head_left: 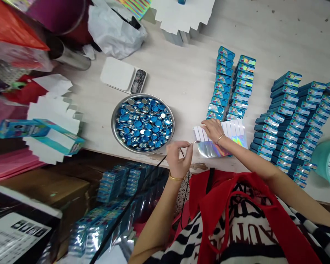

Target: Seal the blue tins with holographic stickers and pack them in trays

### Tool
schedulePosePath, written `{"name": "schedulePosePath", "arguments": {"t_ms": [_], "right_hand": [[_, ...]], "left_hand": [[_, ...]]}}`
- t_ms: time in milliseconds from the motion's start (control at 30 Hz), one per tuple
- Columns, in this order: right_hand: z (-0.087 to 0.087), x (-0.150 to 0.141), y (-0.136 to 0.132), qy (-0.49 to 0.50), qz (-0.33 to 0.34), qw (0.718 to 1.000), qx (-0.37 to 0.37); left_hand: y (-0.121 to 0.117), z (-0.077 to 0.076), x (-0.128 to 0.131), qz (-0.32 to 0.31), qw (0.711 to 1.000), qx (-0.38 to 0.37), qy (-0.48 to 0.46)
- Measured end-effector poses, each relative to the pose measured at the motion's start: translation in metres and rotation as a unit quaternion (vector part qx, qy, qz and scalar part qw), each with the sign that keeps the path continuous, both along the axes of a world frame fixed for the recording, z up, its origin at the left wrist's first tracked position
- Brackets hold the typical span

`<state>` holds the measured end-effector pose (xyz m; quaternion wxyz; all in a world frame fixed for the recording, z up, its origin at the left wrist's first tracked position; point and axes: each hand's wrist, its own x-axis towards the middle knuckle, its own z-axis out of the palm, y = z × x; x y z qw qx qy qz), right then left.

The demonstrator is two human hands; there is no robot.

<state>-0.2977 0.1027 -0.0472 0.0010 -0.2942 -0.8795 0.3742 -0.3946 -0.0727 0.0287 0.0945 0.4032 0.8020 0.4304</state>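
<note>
- My left hand (178,161) is raised just in front of the counter (187,88), thumb and finger pinched together on a small thin piece (197,142); it is too small for me to tell what it is.
- My right hand (214,131) lies over a shiny rainbow sheet (205,149) with white strips along its far side, fingers bent; I cannot tell whether they grip it or only press it.
- The sheet lies at the near edge of the counter; the pinched piece is right beside its left edge.
- To the left I have a steel bowl (113,128) full of blue and silver caps (143,124); a white scale (119,74) sits just beyond it.
- Two rows of blue packs (222,87) run away from me beyond the sheet; taller blue stacks (291,128) stand to my right, with a pale green tub (320,161) beside them.
</note>
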Motion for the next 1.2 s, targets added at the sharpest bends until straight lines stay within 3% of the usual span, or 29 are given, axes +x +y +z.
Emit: {"name": "schedulePosePath", "arguments": {"t_ms": [100,167,300,433,533,700,867,1200], "right_hand": [[0.009,0.016,-0.005,0.156,-0.072,0.982,-0.073],[0.021,0.031,-0.008,0.236,-0.125,0.952,-0.151],[0.04,0.058,-0.006,0.248,-0.245,0.903,-0.251],[0.041,0.083,0.017,0.244,-0.36,0.865,-0.252],[0.033,0.105,0.044,0.217,-0.401,0.868,-0.197],[0.01,0.127,0.082,0.144,-0.418,0.889,-0.115],[-0.011,0.129,0.093,0.107,-0.412,0.9,-0.09],[-0.045,0.13,0.093,0.109,-0.412,0.898,-0.11]], "left_hand": [[0.024,0.014,0.007,0.123,0.975,0.088,-0.162],[0.046,0.012,0.011,0.146,0.949,0.115,-0.256],[0.09,-0.008,0.029,0.124,0.906,0.109,-0.391],[0.13,-0.032,0.054,0.074,0.895,0.083,-0.433],[0.162,-0.05,0.068,0.029,0.923,0.054,-0.381],[0.205,-0.073,0.079,0.0,0.98,-0.027,-0.198],[0.22,-0.079,0.081,0.004,0.982,-0.146,-0.123],[0.227,-0.077,0.089,-0.014,0.969,-0.243,-0.047]]}}
